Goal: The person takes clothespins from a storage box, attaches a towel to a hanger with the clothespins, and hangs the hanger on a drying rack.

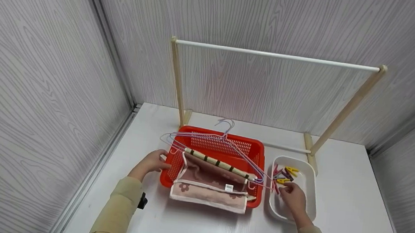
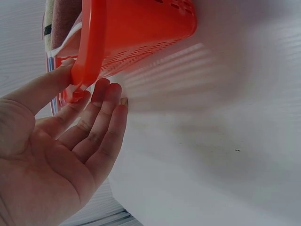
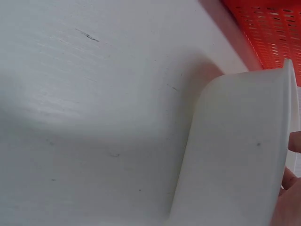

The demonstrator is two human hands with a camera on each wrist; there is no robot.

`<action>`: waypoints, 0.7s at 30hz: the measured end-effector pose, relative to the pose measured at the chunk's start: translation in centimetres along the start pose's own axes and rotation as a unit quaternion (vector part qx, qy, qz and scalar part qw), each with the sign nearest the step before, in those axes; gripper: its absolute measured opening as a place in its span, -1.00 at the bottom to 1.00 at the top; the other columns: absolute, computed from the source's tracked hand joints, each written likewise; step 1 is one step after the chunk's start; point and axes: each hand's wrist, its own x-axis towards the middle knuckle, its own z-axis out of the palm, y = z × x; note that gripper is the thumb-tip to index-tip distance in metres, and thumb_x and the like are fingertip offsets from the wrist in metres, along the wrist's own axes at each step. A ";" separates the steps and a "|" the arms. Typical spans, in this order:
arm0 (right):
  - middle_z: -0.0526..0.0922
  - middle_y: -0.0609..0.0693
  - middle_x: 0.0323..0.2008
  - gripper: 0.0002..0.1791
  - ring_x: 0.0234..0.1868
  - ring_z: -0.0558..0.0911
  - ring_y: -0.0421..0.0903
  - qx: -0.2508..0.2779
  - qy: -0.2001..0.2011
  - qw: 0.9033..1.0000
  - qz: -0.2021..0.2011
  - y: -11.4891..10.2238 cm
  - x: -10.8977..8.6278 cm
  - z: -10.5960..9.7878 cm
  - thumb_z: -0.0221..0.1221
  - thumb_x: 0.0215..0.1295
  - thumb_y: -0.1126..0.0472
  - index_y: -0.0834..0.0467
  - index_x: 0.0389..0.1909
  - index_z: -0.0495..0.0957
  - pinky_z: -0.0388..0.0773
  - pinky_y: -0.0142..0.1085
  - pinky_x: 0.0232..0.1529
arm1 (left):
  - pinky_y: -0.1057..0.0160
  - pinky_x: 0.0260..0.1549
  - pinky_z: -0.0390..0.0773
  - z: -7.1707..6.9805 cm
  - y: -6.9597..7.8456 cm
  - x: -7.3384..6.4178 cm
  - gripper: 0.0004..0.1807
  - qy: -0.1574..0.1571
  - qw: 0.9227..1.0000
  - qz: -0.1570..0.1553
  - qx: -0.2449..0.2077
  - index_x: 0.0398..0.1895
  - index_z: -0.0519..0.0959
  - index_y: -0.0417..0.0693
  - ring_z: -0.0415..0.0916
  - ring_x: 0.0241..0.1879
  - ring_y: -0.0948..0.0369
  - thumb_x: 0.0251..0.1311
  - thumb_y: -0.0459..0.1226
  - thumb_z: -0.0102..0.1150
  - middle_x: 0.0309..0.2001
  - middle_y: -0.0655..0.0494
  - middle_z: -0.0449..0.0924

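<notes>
My left hand (image 1: 153, 162) grips the left rim of a red plastic basket (image 1: 259, 153), thumb over the rim (image 2: 89, 52) and fingers outside. Across the basket lie several thin hangers (image 1: 224, 135), pink and purple. A pink towel (image 1: 208, 197) with flowers and a striped edge drapes over the basket's front. My right hand (image 1: 293, 198) is inside a white tray (image 1: 312, 197), its fingertips right at a red clothespin (image 1: 276, 185) by the left wall. The tray wall (image 3: 235, 150) hides most of this hand in the right wrist view; I cannot tell whether it pinches the clothespin.
Behind the basket stands a rack with a white rod (image 1: 275, 55) and wooden legs (image 1: 349, 108). More clothespins, yellow ones (image 1: 291, 169) among them, lie in the tray. Hanger ends reach past the basket to the tray's left rim. Grey wood-grain walls (image 1: 34, 75) enclose the white table (image 1: 352, 209).
</notes>
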 end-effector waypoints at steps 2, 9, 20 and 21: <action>0.71 0.34 -0.09 -0.56 -0.19 0.66 0.01 0.001 -0.004 1.000 0.005 0.0 0.1 0.2 0.24 0.45 0.23 0.47 0.19 0.53 0.46 -0.40 -0.29 | 0.10 -0.02 0.73 0.0 0.0 0.1 -0.50 0.003 1.000 -0.002 0.001 0.28 0.44 -0.33 0.66 -0.17 0.12 0.37 -0.32 0.35 -0.04 -0.20 0.68; 0.67 0.33 -0.02 -0.52 -0.11 0.62 0.07 0.001 -0.025 0.999 0.043 0.2 0.5 0.8 0.23 0.49 0.18 0.46 0.22 0.50 0.45 -0.40 -0.26 | 0.08 -0.03 0.74 0.4 -0.4 0.4 -0.50 0.015 1.000 -0.008 0.003 0.27 0.46 -0.31 0.67 -0.15 0.09 0.36 -0.31 0.38 -0.02 -0.20 0.68; 0.65 0.36 0.03 -0.49 0.01 0.62 0.16 -0.013 -0.026 0.999 0.040 0.5 1.0 1.6 0.23 0.48 0.13 0.47 0.20 0.50 0.58 -0.07 0.06 | -0.03 0.11 0.70 0.4 -0.5 0.6 -0.49 0.012 1.000 -0.014 -0.008 0.30 0.45 -0.28 0.68 -0.09 0.05 0.37 -0.29 0.37 0.02 -0.21 0.68; 0.66 0.36 0.02 -0.50 0.01 0.62 0.16 -0.014 -0.025 0.999 0.038 0.5 1.0 1.6 0.24 0.47 0.13 0.47 0.19 0.51 0.58 -0.06 0.08 | -0.01 0.09 0.71 0.4 -0.5 0.6 -0.49 0.013 1.000 -0.013 -0.008 0.29 0.46 -0.28 0.69 -0.10 0.06 0.37 -0.29 0.38 0.01 -0.21 0.69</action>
